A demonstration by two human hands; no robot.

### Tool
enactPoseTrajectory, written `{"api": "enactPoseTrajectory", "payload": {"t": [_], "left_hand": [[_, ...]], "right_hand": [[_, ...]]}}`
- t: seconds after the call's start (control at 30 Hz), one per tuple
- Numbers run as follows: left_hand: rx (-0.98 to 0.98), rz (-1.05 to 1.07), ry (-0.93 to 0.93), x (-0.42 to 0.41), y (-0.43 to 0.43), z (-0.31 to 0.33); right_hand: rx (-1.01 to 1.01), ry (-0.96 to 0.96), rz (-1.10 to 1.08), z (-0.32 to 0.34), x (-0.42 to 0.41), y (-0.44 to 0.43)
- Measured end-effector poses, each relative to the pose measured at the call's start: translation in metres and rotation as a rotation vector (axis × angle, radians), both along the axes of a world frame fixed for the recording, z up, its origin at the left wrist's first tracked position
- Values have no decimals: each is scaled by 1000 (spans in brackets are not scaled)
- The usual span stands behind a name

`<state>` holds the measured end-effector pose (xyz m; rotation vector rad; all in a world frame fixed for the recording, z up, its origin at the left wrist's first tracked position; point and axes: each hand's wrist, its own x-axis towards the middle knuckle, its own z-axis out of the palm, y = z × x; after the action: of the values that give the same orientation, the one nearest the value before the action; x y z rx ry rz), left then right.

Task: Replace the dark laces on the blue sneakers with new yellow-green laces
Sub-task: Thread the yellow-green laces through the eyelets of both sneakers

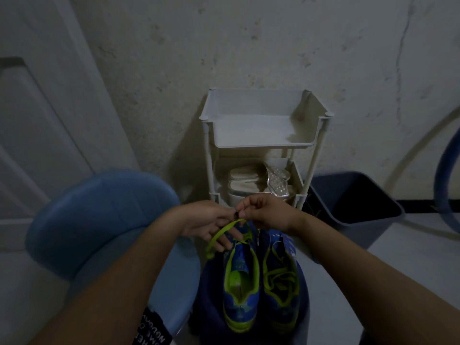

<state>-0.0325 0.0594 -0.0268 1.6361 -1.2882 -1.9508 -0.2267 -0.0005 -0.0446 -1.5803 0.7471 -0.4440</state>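
Note:
Two blue sneakers with yellow-green trim lie side by side on my lap, toes pointing away. The left sneaker (240, 285) has an open throat with a yellow-green lace (219, 236) running out of its toe end in a loop. The right sneaker (281, 287) has yellow-green lace lying loosely across its top. My left hand (211, 224) and my right hand (266, 211) meet above the toes and together pinch the dark tip of the lace between their fingertips.
A blue chair (99, 220) stands at my left. Straight ahead against the wall is a white shelf rack (263, 130) with pale shoes on its lower tier. A dark bin (353, 195) sits to the right, and a white door (37, 120) is at left.

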Motion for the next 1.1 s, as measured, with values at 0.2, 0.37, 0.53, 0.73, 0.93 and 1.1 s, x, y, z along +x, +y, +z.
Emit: {"api": "enactPoseTrajectory", "payload": {"t": [0.2,0.37,0.53,0.73,0.93,1.1], "left_hand": [[-22,90,81,8,-1,-11],[-72,-16,-39,16,-1,-11],[-174,-75,-247,38,-2,-5],[-241,-188,-522,62,-3,-5],[-239,-139,-571,65,-6,-8],[-301,-275,-750,64,-11,-14]], "right_hand": [[16,11,-6,2,6,0],[-54,121,65,-3,7,1],[-188,231,16,-3,1,-6],[-344,366,-22,-13,-7,-23],[-507,595,-61,-22,-18,-38],[-644,1025,-22,-32,-25,-36]]}}
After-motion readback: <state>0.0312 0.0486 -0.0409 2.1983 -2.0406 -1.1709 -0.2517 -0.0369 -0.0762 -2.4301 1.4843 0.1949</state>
